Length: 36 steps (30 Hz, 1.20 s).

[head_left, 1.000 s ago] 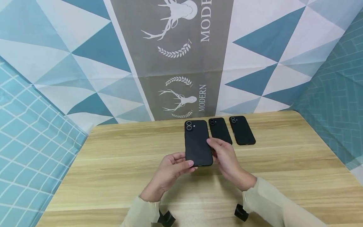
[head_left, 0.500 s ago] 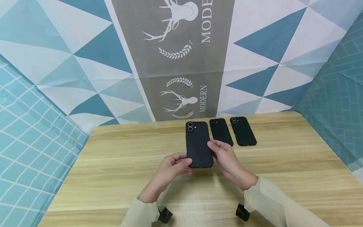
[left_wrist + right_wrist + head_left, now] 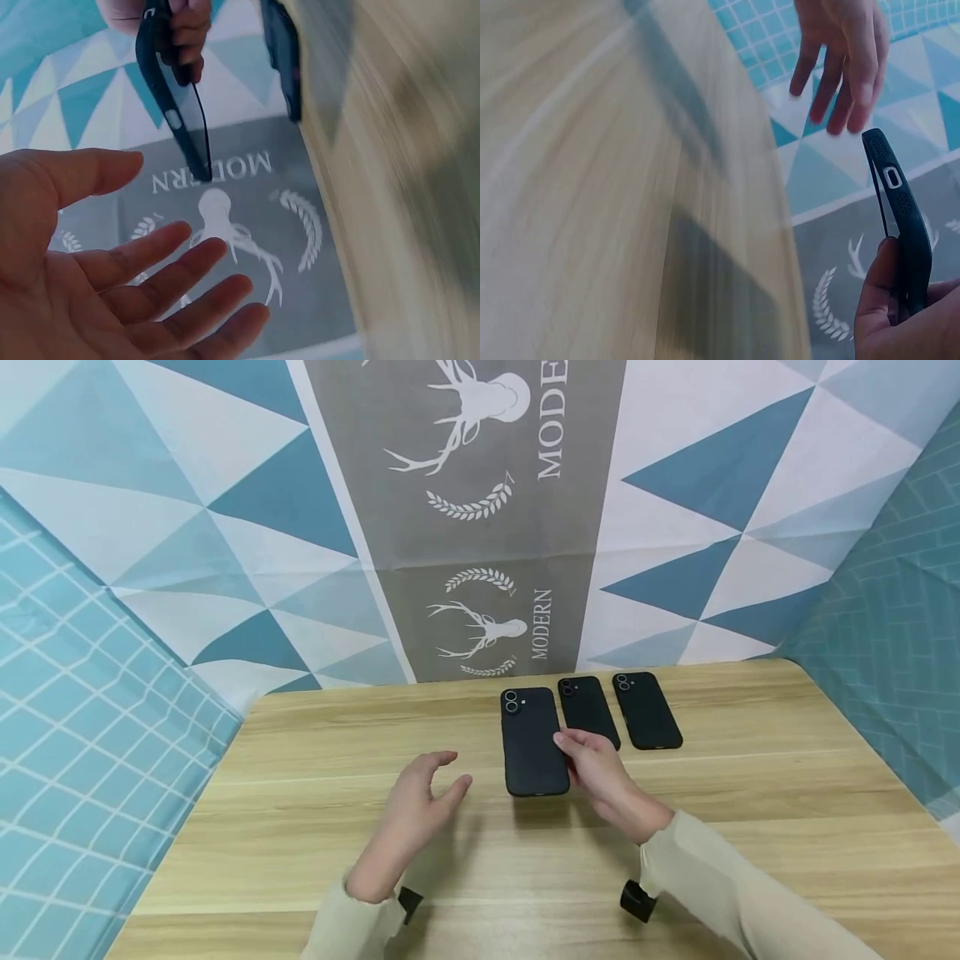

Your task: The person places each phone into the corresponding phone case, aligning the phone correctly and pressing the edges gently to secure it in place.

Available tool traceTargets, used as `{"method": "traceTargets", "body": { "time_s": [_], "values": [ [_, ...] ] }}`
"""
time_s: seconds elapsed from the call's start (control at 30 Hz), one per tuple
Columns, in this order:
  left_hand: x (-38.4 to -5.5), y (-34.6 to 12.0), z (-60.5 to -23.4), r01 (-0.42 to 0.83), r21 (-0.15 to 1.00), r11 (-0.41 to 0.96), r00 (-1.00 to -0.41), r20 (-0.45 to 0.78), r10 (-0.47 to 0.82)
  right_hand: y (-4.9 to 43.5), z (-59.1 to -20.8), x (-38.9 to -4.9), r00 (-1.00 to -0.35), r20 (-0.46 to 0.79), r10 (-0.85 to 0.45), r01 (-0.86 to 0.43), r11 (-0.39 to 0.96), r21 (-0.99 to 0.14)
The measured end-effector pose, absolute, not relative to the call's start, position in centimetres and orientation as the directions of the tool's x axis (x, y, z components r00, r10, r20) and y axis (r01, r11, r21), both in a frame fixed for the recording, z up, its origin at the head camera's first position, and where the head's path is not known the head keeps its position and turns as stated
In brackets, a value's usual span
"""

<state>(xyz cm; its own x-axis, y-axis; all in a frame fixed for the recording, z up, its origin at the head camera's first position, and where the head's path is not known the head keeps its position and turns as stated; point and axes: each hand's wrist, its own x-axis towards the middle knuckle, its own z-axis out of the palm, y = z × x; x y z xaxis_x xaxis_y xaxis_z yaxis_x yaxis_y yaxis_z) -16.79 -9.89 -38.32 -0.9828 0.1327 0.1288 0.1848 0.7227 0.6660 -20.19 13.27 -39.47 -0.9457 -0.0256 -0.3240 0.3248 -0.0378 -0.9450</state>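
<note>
In the head view my right hand (image 3: 604, 782) pinches the right edge of a black phone case (image 3: 532, 745), thumb on its back. The case is held above the wooden table, its two ringed camera openings at the far left corner. The right wrist view shows the end of the phone case (image 3: 902, 214) with a port opening; a thin dark edge stands apart from its underside, and what it is I cannot tell. My left hand (image 3: 411, 806) is off the case, to its left, with fingers spread and holding nothing; its palm side shows in the left wrist view.
Two more black phone cases, a middle one (image 3: 587, 706) and a right one (image 3: 648, 712), lie side by side on the table (image 3: 315, 827) near its back edge. Patterned cloth (image 3: 420, 510) rises behind the table. Black wrist cameras protrude below both sleeves.
My left hand has let go of the phone case's lower left corner and drawn away to the left. My right hand still holds the case, which has tipped slightly.
</note>
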Motion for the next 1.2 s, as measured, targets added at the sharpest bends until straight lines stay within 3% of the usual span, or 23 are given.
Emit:
{"method": "traceTargets", "body": {
  "time_s": [0.13, 0.27, 0.93, 1.2],
  "values": [
    [-16.7, -10.3, -38.4, 0.179, 0.553, 0.814, -0.981, 0.158, 0.108, 13.2, -40.4, -21.6, -0.937, -0.350, -0.004, 0.350, 0.009, -0.937],
    [-16.6, -10.7, -38.4, 0.158, 0.512, 0.845, -0.985, 0.147, 0.095, 13.2, -41.2, -23.0, -0.931, -0.365, 0.002, 0.365, 0.020, -0.931],
    [-16.4, -11.7, -38.6, 0.133, 0.523, 0.842, -0.990, 0.106, 0.091, 12.4, -44.0, -26.6, -0.918, -0.391, 0.073, 0.396, 0.086, -0.914],
    [-16.3, -11.8, -38.6, 0.141, 0.512, 0.847, -0.989, 0.115, 0.095, 12.3, -44.5, -27.4, -0.917, -0.398, 0.037, 0.400, 0.096, -0.912]
  ]
}}
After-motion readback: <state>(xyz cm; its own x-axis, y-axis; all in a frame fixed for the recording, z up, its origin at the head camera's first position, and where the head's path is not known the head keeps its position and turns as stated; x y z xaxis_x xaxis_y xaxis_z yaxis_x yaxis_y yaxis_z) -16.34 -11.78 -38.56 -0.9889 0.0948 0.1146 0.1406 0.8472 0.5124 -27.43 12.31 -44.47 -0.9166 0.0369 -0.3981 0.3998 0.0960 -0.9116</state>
